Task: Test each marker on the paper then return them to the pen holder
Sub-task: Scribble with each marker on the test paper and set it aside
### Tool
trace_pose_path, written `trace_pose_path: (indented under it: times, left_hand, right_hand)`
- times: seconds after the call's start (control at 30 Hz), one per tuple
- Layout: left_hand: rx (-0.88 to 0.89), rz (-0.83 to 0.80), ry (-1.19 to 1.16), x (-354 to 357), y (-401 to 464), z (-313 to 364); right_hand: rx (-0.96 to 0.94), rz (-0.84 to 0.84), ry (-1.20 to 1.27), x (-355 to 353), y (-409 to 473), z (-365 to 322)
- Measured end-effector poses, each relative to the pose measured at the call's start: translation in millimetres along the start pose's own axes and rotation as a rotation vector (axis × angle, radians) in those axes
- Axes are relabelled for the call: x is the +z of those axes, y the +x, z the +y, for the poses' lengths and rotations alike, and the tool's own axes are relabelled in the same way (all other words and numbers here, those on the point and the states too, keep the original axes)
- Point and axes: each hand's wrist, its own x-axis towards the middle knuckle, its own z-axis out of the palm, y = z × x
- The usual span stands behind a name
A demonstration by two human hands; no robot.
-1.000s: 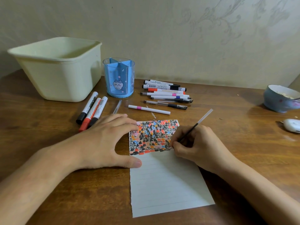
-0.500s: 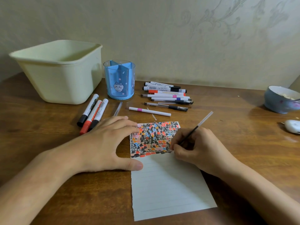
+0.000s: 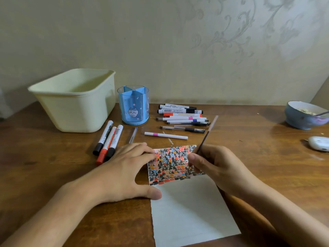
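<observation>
A lined sheet of paper (image 3: 188, 211) lies on the wooden table, its top part filled with black, orange and blue scribbles. My left hand (image 3: 122, 172) presses flat on the paper's left edge, fingers spread. My right hand (image 3: 215, 164) pinches a thin pen refill (image 3: 207, 134) whose tip points down at the scribbled patch; the tip is hidden by my fingers. The blue pen holder (image 3: 133, 106) with a cat picture stands behind, empty as far as I see. A pile of markers and pens (image 3: 183, 116) lies right of it, three thick markers (image 3: 108, 141) left.
A cream plastic tub (image 3: 74, 102) stands at the back left. A single white marker with a pink band (image 3: 165, 135) and a clear pen (image 3: 133, 135) lie just behind the paper. A blue bowl (image 3: 304, 115) and a white object (image 3: 318, 143) sit at the right edge.
My right hand has shifted up and tilted the refill more upright over the scribbles. The camera view has tilted up slightly. My left hand stays on the paper.
</observation>
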Motion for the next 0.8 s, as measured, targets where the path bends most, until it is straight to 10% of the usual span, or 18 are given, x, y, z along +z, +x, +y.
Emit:
trace_pose_path:
  times: [0.43, 0.8]
  left_hand:
    - [0.355, 0.647, 0.046, -5.8, -5.5, -0.1]
    - [0.353, 0.883, 0.119, -18.1, -7.9, -14.0]
  right_hand:
    - [-0.134, -0.311, -0.236, 5.9, -8.0, -26.8]
    - [-0.096, 0.079, -0.173, -0.9, -6.1, -16.3]
